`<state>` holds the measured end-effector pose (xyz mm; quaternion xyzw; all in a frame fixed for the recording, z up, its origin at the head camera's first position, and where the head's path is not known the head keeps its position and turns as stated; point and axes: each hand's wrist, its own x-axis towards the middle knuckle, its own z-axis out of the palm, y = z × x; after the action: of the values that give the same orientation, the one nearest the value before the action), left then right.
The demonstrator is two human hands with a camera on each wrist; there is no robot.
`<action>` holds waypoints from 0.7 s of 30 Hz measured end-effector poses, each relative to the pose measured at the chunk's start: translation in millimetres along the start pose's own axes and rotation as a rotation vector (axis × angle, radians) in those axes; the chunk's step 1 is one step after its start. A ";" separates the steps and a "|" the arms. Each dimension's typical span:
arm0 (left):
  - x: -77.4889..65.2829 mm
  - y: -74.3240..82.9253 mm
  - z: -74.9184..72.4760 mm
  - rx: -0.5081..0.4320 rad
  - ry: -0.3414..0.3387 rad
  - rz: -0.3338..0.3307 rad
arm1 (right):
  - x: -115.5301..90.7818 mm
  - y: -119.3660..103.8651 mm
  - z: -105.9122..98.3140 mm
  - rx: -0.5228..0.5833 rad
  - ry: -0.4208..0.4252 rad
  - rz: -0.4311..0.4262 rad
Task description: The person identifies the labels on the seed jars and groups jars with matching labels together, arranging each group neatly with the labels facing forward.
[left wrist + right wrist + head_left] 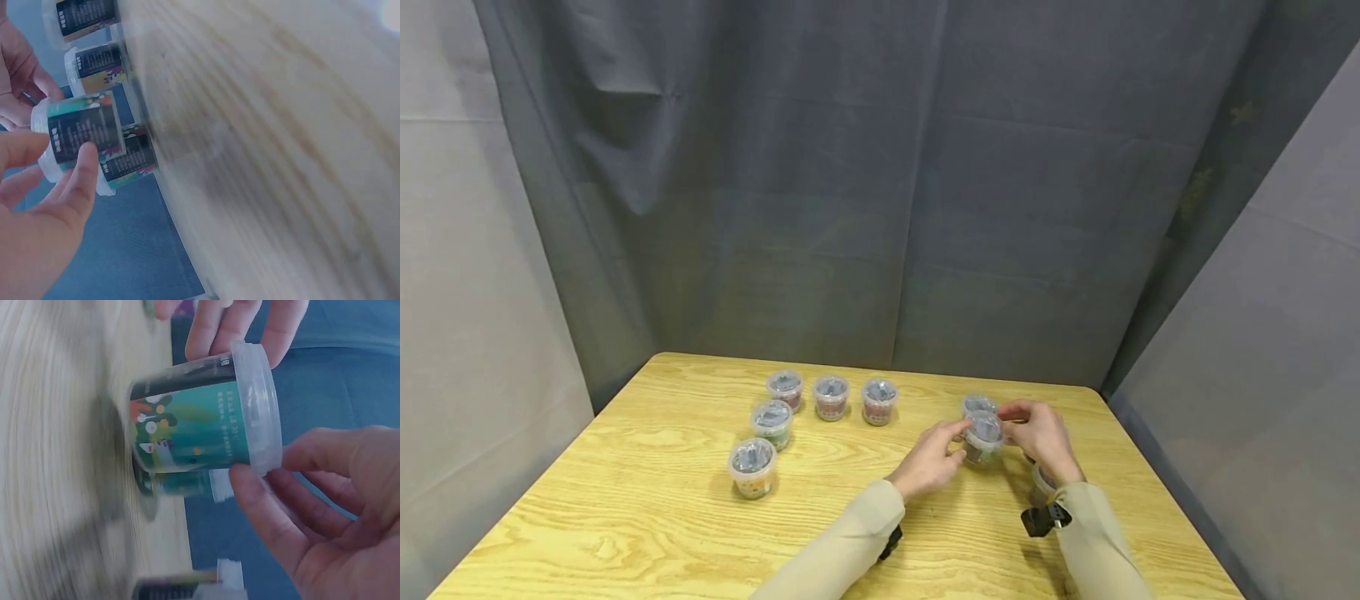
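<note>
Both hands are on a clear plastic tub with a translucent lid and a green and black label [982,446], at the right of the table. My left hand [927,460] grips it from the left, thumb near the lid and fingers along the label [84,128]. The thumb and fingers of my right hand [331,500] pinch the lid's rim from the right. In the left wrist view the tub's base hangs close over the table. Right behind it stands another green-labelled tub [134,162], partly covered by the held one in the head view.
Three reddish tubs [831,397] line the back left, with a green tub [772,423] and an orange tub [752,468] nearer the front. More tubs [1042,486] stand under my right wrist, partly hidden. Grey curtains [790,208] surround the wooden table [647,517].
</note>
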<state>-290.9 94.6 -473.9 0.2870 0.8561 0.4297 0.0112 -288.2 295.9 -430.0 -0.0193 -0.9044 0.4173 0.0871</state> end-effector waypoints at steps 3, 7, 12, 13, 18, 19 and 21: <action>0.3 0.5 -4.0 -0.036 0.048 -0.008 | 0.3 -2.8 1.8 0.132 -0.038 0.066; 0.8 0.6 -10.8 -0.073 0.113 -0.001 | 1.1 -6.8 5.8 0.299 -0.101 0.118; -1.2 -4.6 -18.1 -0.100 0.173 0.022 | 1.5 -13.4 14.4 0.383 -0.114 0.102; -2.0 -6.0 -19.4 -0.108 0.181 0.027 | 1.4 -14.8 16.8 0.393 -0.114 0.097; -6.9 -12.9 -27.9 -0.172 0.199 0.073 | -0.3 -19.5 29.0 0.414 -0.112 0.056; -7.6 -14.3 -30.0 -0.187 0.199 0.082 | -0.6 -19.7 30.8 0.417 -0.121 0.045; -8.3 -17.9 -34.3 -0.213 0.199 0.097 | -1.0 -19.6 33.1 0.426 -0.143 0.022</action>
<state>-301.7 57.1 -467.4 0.2812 0.7876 0.5446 -0.0643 -292.2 258.1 -436.3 0.0195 -0.7994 0.6002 0.0202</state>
